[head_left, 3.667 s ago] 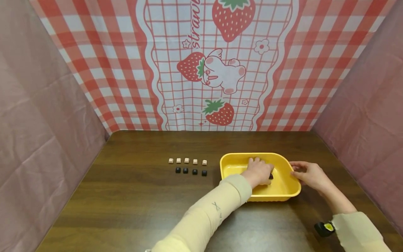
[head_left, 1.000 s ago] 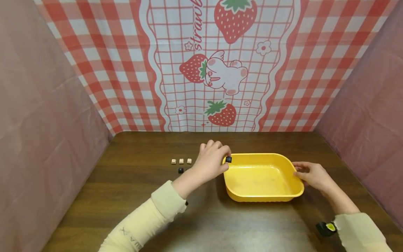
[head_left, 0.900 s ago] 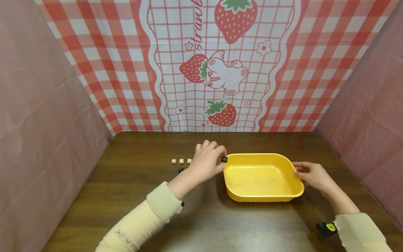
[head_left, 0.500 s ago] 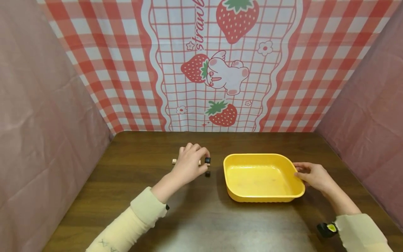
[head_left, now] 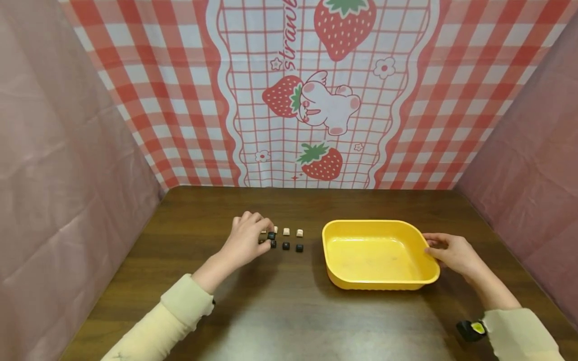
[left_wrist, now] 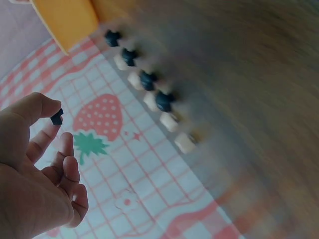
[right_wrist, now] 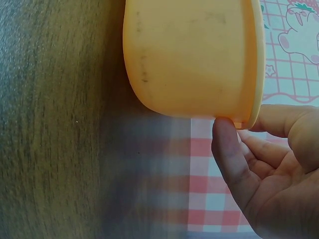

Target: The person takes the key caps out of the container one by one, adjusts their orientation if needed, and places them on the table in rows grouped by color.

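Note:
My left hand (head_left: pixel 242 241) pinches a small black keycap (left_wrist: pixel 57 117) between thumb and index finger, its other fingers loosely bent. It hovers over the left end of two short rows on the wooden table. The back row has several cream keycaps (head_left: pixel 286 231), the front row several black keycaps (head_left: pixel 286 246); the hand hides part of both rows in the head view. To the right stands a yellow plastic tub (head_left: pixel 380 285) with nothing lying in it. My right hand (head_left: pixel 456 254) grips the tub's right end, thumb and fingers at its rim.
A red-and-white checked strawberry cloth (head_left: pixel 343 100) hangs behind the table (head_left: pixel 280 321). Pink cloth drapes (head_left: pixel 77 150) close off both sides. A black wrist camera (head_left: pixel 470 331) sits by my right sleeve.
My left hand has left the tub, carrying a black keycap leftward past the tub's rim and over the rows toward their left end. My right hand stays on the tub.

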